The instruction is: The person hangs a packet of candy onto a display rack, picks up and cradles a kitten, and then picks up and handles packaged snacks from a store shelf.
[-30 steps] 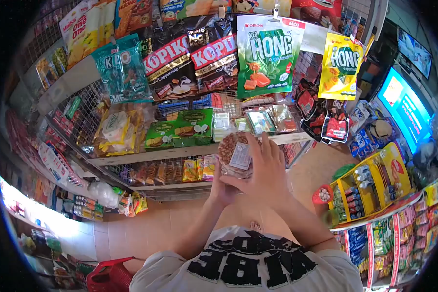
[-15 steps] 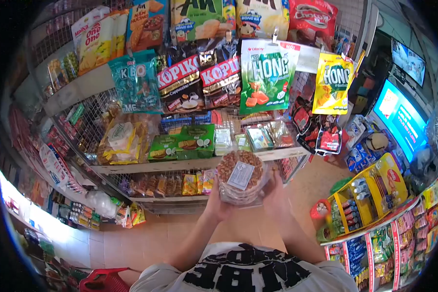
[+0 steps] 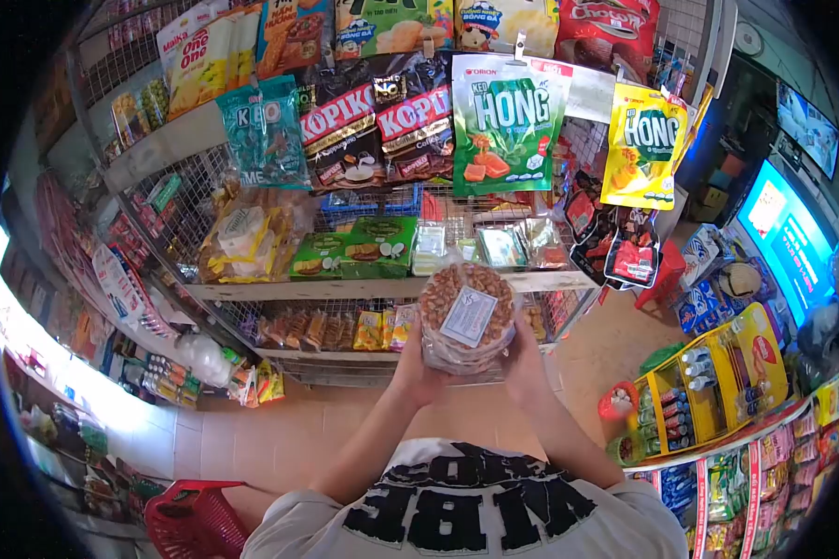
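Observation:
Between my two hands is a clear plastic pack of round peanut brittle (image 3: 441, 305), stacked in a short cylinder with a white printed label on top. My left hand (image 3: 418, 363) grips its left side, and my right hand (image 3: 524, 359) is wrapped on its right side. Most fingertips are hidden behind and under the pack. It is held in front of the wire shelf, just below the board that carries green biscuit boxes (image 3: 380, 244) and small clear packs (image 3: 501, 248).
Candy bags, including a green one (image 3: 508, 126) and a yellow one (image 3: 643, 149), hang along the upper shelf edge. A yellow drink rack (image 3: 708, 382) and snack display (image 3: 736, 484) stand right. A red plastic chair (image 3: 194, 520) is at lower left, on the tiled floor (image 3: 280, 438).
My right hand has closed in against the pack's right side. The pack has turned slightly, its label now tilted the other way. The view has shifted a little.

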`<state>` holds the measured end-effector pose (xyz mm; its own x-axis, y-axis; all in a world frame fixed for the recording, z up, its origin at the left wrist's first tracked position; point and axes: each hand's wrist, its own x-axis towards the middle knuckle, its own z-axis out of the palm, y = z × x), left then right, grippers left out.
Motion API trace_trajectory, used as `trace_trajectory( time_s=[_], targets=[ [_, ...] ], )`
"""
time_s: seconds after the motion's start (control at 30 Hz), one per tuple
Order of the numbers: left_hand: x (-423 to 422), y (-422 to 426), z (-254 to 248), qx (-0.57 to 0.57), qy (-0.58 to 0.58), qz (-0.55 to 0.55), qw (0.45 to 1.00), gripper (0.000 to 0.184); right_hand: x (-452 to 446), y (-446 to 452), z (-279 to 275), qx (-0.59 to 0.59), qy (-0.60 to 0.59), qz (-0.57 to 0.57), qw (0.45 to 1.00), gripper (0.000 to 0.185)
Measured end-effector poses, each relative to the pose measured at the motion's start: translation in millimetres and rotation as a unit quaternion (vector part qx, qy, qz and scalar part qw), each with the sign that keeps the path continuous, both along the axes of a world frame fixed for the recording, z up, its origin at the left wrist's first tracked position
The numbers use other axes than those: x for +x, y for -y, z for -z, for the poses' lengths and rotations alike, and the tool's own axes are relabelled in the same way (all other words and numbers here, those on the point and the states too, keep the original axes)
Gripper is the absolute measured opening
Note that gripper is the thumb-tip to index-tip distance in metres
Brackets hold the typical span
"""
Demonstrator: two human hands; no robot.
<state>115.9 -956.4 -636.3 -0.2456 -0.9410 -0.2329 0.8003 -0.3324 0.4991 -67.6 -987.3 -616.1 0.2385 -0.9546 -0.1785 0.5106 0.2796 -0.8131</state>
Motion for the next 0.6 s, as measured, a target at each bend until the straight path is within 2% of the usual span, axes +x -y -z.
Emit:
trace_trajectory(
  time_s=[0.33, 0.5, 0.6],
  targets=[
    [-18, -2, -8, -0.008, 0.012, -0.041, 0.999, 0.080, -15, -1, 0, -0.032, 0.016, -0.014, 0.999, 0.052],
    [-29, -10, -35, 0.014, 0.033, -0.052, 0.998, 0.080, -20, -4, -8, -0.068, 0.012, -0.023, 0.997, 0.053],
    [-32, -10, -35, 0.030, 0.041, -0.053, 0.997, 0.080, -24, 0, -5, -0.033, 0.010, -0.018, 0.999, 0.052]
  ],
)
